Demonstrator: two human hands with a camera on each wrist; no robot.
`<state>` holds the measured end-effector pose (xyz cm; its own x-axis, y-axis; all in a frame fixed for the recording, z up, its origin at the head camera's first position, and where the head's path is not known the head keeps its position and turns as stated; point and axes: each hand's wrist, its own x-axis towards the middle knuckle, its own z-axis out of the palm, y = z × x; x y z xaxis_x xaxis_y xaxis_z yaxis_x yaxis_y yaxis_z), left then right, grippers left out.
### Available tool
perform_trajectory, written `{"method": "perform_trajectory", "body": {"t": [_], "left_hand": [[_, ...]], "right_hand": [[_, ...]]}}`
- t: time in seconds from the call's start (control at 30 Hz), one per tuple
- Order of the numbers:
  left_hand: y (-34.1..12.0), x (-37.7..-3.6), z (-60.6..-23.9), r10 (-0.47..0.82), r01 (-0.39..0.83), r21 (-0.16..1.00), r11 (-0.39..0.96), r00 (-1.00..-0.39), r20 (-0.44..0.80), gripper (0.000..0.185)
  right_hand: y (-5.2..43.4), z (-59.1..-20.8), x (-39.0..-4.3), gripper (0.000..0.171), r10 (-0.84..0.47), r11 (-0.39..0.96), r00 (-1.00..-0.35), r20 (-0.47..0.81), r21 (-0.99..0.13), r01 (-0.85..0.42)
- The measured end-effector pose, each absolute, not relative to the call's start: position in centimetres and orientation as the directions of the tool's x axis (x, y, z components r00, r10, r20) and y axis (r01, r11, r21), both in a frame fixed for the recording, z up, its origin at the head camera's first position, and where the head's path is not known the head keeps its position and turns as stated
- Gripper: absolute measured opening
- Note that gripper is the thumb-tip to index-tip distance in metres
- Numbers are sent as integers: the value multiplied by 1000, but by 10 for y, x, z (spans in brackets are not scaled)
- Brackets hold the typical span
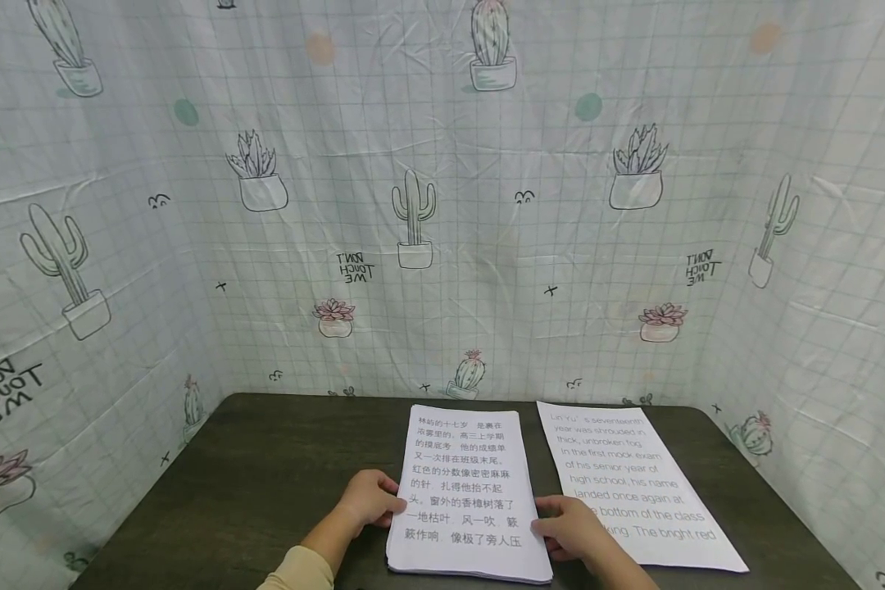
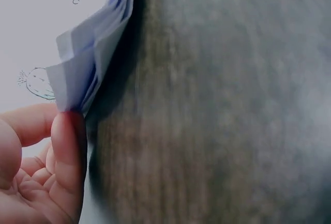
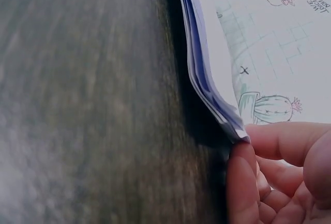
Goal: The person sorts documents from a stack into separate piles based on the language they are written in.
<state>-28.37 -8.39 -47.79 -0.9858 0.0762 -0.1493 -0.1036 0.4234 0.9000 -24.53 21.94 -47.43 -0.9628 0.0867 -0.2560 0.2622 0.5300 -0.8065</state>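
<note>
Two lots of paper lie on the dark wooden table (image 1: 265, 483): one stack of sheets (image 1: 466, 492) printed in Chinese, near the middle of the front edge, and one single sheet (image 1: 634, 483) printed in English, just beside it toward the right edge and turned at a slight angle. How many sheets the stack holds cannot be counted; the wrist views show several layered edges.

Two hands work the stack, one on each long side. The left hand (image 1: 369, 500) grips the stack's left edge, thumb and fingers pinched on the fanned sheets, as the left wrist view shows. The right hand (image 1: 571, 531) pinches the stack's right edge the same way, its fingers lying partly over the single sheet's near corner. A cactus-print cloth (image 1: 442, 205) walls in the table's back, left and right sides.
</note>
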Motion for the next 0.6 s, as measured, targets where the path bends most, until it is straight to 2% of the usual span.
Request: {"method": "perform_trajectory", "body": {"t": [0.27, 0.43, 0.6], "left_hand": [[-89, -284, -476, 85, -88, 910, 404, -987, -133, 17], [-93, -286, -479, 34, -102, 914, 393, -992, -125, 13], [-95, -287, -482, 50, -107, 934, 342, -990, -131, 20]], "right_hand": [[223, -475, -246, 54, 105, 521, -961, -254, -810, 271], [223, -476, -246, 53, 103, 521, -963, -248, -812, 265], [224, -476, -245, 53, 107, 514, -963, -248, -815, 267]]}}
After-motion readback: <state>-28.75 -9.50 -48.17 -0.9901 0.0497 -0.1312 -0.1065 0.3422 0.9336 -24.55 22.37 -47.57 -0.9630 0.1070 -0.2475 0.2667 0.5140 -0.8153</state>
